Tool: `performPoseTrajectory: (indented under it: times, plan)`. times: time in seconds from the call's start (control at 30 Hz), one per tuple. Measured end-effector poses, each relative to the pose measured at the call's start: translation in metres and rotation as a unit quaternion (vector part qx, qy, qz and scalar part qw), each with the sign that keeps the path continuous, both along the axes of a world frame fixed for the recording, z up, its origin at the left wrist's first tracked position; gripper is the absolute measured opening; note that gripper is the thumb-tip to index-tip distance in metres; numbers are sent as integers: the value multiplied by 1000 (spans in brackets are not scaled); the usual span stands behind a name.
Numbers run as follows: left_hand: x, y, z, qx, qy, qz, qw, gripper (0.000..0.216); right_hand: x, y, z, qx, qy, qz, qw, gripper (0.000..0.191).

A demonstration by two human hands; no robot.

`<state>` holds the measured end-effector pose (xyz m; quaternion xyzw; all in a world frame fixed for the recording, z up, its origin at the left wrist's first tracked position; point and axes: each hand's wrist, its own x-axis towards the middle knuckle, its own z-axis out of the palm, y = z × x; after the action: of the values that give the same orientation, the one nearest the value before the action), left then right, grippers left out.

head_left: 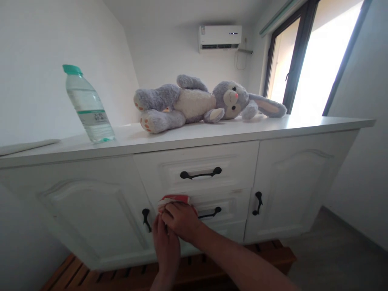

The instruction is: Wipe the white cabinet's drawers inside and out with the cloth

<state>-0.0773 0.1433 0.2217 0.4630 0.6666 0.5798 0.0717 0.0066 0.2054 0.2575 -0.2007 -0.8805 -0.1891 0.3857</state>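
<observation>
Topping white cabinet, plush rabbit, bottle

Single head view looks slightly upward from low, close before the white cabinet.

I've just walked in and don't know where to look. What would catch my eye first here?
Probably the grey plush rabbit lying on its back on top of the white cabinet, with a green-capped water bottle standing to its left. Lower down, the right hand and left hand press a red and white cloth against the drawer fronts.
</observation>
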Motion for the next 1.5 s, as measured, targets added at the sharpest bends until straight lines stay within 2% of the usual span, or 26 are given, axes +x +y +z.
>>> performPoseTrajectory:
  times: [0.07,0.17,0.27,0.33,0.43,0.5,0.57,0.63,0.7,0.77,0.83,0.9,1.0,1.1,1.2,1.27,1.33,1.43,1.5]
  plan:
    - [30,4,-1,2,22,-35,999,49,37,-1,-1,-6,38,-16,999,19]
    - [89,10,1,12,39,-149,988,43,107,-4,-5,-14,75,-57,995,24]
    - [152,15,9,6,40,-282,959,44,181,-7,-9,-15,91,-128,987,27]
    - [187,19,17,3,38,-340,940,47,220,-7,-12,-11,102,-173,980,29]
    - [217,20,19,-1,28,-371,928,50,252,-7,-21,-21,114,-197,974,32]
    - [221,17,7,-16,22,-373,927,51,255,-9,-38,-44,108,-194,974,32]
    - [215,12,-17,-55,15,-375,925,50,250,-13,-67,-81,83,-200,973,31]
    - [206,6,-47,-116,-2,-374,920,50,242,-17,-102,-112,46,-220,968,31]
    - [196,2,-77,-173,-25,-380,908,51,233,-20,-135,-127,19,-247,961,36]
    - [186,0,-98,-206,-44,-362,908,54,221,-20,-159,-123,14,-262,957,41]
    - [171,-1,-111,-217,-56,-333,916,58,202,-19,-170,-113,15,-254,961,43]
    - [147,-3,-120,-213,-63,-294,930,60,172,-16,-171,-105,11,-227,968,40]
    - [92,-6,-132,-179,-63,-225,956,56,106,-15,-169,-123,-7,-181,976,32]
    - [27,-11,-142,-155,-58,-130,978,53,28,-14,-169,-151,-34,-132,979,31]
    - [-23,-16,-136,-194,-55,-62,978,50,-33,-14,-163,-165,-52,-87,981,29]
    - [-40,-20,-117,-208,-65,-58,974,49,-53,-15,-144,-169,-45,-69,982,25]
    - [-43,-22,-87,-170,-75,-58,981,51,-58,-18,-110,-169,-6,-60,984,23]
    - [-33,-25,-37,-39,-45,-28,998,53,-47,-24,-49,-156,67,-46,984,30]
    - [-24,-27,-15,13,-22,-1,1000,54,-37,-28,-20,-148,98,-42,983,33]
